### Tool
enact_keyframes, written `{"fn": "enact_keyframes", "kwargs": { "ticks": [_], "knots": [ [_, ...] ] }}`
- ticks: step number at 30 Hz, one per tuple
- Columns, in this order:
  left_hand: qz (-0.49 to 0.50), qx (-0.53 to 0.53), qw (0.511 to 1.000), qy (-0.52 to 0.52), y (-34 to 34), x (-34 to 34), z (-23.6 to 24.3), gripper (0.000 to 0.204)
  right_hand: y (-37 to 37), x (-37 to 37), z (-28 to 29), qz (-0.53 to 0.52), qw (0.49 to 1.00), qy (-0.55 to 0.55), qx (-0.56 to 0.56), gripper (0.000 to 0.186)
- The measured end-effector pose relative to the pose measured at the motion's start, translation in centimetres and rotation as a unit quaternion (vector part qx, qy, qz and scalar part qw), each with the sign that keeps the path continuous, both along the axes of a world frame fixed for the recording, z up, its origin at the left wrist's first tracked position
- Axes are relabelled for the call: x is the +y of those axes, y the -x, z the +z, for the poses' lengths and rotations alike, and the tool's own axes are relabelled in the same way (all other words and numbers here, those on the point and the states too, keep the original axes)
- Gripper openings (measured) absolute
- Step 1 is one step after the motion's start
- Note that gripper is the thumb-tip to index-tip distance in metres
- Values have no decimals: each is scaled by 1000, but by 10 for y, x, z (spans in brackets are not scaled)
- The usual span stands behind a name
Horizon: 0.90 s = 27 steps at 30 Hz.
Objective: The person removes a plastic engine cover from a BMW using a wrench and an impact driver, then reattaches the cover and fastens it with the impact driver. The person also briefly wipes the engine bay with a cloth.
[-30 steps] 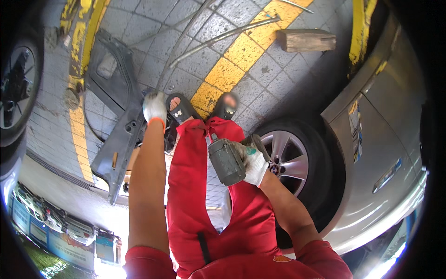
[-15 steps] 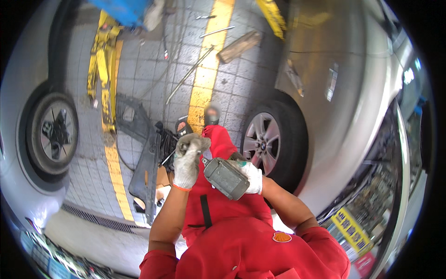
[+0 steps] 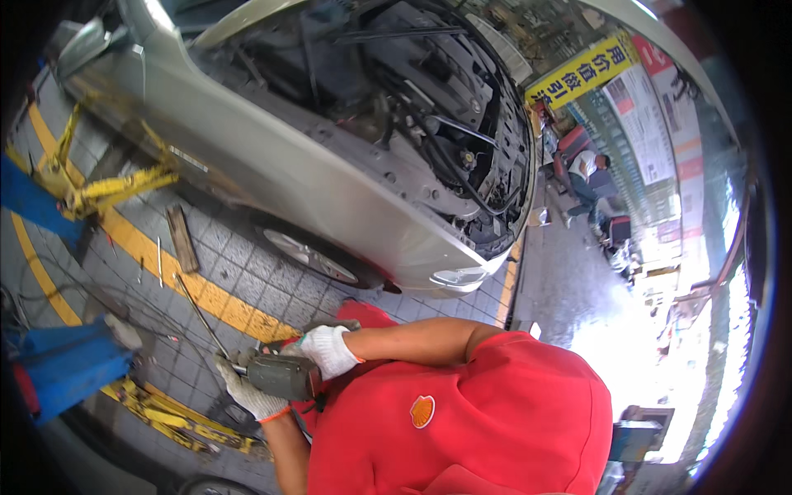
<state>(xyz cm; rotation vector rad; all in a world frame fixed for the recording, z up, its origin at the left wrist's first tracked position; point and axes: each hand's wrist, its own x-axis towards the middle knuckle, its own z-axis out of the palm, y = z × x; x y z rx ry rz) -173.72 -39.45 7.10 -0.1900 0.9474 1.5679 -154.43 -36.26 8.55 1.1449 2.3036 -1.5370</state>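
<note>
My right hand (image 3: 328, 351), in a white work glove, is closed round the handle of a dark grey cordless impact wrench (image 3: 280, 375). The tool lies across the front of my body with its nose to the left. At that nose, my gloved left hand (image 3: 247, 398) has its fingers closed round a short metal piece (image 3: 239, 368) that looks like a socket. The fingers partly cover it. Beyond my hands stands a silver car (image 3: 330, 181) with its engine bay exposed. Its front wheel (image 3: 309, 254) shows under the fender.
On the tiled floor lie a wooden block (image 3: 181, 239), a long metal bar (image 3: 198, 313) and a thin rod (image 3: 160, 262). Yellow lift arms (image 3: 124, 190) and a blue lift part (image 3: 70, 363) stand left. Far right, a person (image 3: 587, 169) sits near a yellow sign (image 3: 582, 73).
My view has swung right, bringing the engine bay into sight. My left hand, formerly apart from the impact wrench, has come to its nose. The right hand still holds the wrench.
</note>
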Motion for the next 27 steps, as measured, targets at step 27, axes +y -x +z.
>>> {"fn": "enact_keyframes", "kwargs": {
  "ticks": [27],
  "knots": [
    [-430,175,879,-108,-505,-53,56,21,-460,-243,47,-411,855,-318,1,49]
  ]
}}
